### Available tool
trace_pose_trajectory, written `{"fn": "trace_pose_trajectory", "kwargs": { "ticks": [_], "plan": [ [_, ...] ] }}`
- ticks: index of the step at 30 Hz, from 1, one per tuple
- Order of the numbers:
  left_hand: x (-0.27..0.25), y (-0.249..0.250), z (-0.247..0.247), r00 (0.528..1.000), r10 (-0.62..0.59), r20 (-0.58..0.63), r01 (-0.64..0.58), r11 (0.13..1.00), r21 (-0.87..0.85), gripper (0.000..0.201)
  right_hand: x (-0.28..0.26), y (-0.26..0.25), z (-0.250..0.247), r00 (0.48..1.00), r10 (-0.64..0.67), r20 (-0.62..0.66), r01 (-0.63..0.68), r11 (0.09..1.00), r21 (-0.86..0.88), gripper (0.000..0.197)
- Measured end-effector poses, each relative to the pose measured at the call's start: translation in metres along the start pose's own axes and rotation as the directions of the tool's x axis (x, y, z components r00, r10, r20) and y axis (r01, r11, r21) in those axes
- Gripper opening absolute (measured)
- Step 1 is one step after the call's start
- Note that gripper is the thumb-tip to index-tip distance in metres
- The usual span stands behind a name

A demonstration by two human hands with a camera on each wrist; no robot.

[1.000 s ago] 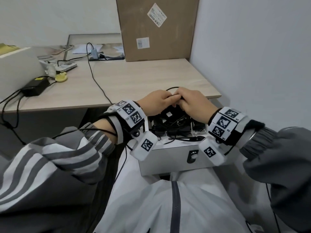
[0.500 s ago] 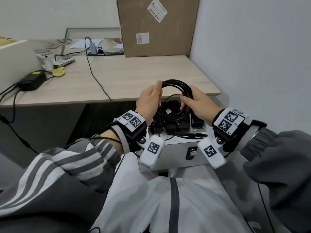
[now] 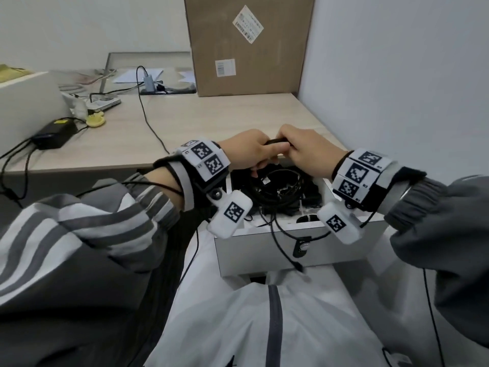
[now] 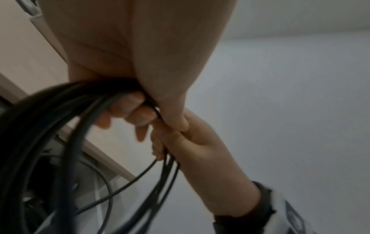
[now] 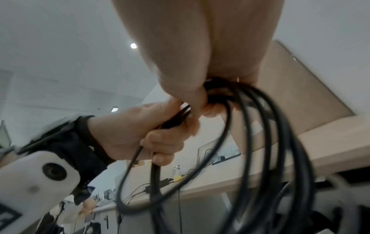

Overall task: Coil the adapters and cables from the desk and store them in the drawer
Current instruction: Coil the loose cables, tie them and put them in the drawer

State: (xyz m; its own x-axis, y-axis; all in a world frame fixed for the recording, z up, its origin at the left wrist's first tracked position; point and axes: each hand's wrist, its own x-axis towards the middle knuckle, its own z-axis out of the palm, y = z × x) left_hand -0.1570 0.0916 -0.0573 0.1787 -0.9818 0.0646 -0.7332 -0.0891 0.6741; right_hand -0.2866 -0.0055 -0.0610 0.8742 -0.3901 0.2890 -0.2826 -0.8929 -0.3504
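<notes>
coiled cable (image 3: pixel 275 141) over drawer (image 3: pixel 264 250), cardboard box (image 3: pixel 248 46) behind

A light wooden desk (image 3: pixel 211 123) carries a tall cardboard box (image 3: pixel 248 46) at its back, a black power adapter (image 3: pixel 54 133) at left, and a thin black cable (image 3: pixel 148 120).

Two hands, the left hand (image 3: pixel 250 152) and right hand (image 3: pixel 308 152), share one black cable coil (image 3: pixel 275 141). One open drawer (image 3: pixel 264 250), one table (image 3: pixel 211 120), one cardboard box (image 3: pixel 246 46), one black power adapter (image 3: pixel 54 133).
</notes>
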Motion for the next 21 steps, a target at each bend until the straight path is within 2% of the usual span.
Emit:
{"fn": "trace_pose_trajectory", "kwargs": {
  "ticks": [3,5,6,8,10,11,13,15,17,19,21],
  "plan": [
    [-0.002,-0.007,0.003,0.994,0.0,-0.106,-0.025,0.97,-0.242,0.038,-0.005,0.009,0.002,0.995,0.014,-0.101,-0.003,0.994,0.11,0.008],
    [-0.004,-0.014,0.007,0.974,-0.035,-0.226,-0.073,0.888,-0.454,0.036,-0.009,0.017,0.004,0.991,0.085,-0.102,-0.054,0.96,0.277,0.006],
    [-0.005,-0.018,0.011,0.961,-0.058,-0.27,-0.096,0.846,-0.524,0.036,-0.014,0.02,0.005,0.992,0.118,-0.051,-0.087,0.91,0.406,0.005],
    [-0.006,-0.024,0.022,0.941,-0.095,-0.325,-0.132,0.781,-0.61,0.036,-0.022,0.022,0.01,0.989,0.145,0.041,-0.136,0.743,0.655,0.007],
    [-0.006,-0.027,0.034,0.936,-0.131,-0.328,-0.13,0.735,-0.665,0.036,-0.028,0.022,0.017,0.984,0.168,0.062,-0.154,0.62,0.769,0.01],
    [-0.006,-0.029,0.037,0.943,-0.139,-0.303,-0.109,0.73,-0.674,0.036,-0.029,0.023,0.019,0.981,0.182,0.058,-0.16,0.616,0.771,0.011],
    [-0.008,-0.03,0.033,0.97,-0.14,-0.198,-0.013,0.788,-0.616,0.037,-0.027,0.024,0.018,0.976,0.212,0.048,-0.187,0.705,0.685,0.015],
    [-0.011,-0.029,0.021,0.987,-0.133,-0.093,0.086,0.914,-0.396,0.035,-0.026,0.023,0.012,0.982,0.179,0.063,-0.187,0.857,0.481,0.013],
    [-0.013,-0.02,0.01,0.997,-0.076,-0.034,0.07,0.986,-0.15,0.034,-0.024,0.015,0.007,0.984,0.102,0.145,-0.13,0.97,0.206,0.006],
    [-0.011,-0.008,0.008,0.999,-0.041,0.017,0.042,0.998,-0.042,0.04,-0.021,0.006,0.006,0.981,0.058,0.184,-0.063,0.998,0.024,0.003],
    [-0.009,0.001,0.01,0.996,-0.038,0.086,0.039,0.999,-0.008,0.048,-0.017,0.0,0.005,0.991,0.047,0.124,-0.048,0.999,0.006,0.009]
  ]
}}
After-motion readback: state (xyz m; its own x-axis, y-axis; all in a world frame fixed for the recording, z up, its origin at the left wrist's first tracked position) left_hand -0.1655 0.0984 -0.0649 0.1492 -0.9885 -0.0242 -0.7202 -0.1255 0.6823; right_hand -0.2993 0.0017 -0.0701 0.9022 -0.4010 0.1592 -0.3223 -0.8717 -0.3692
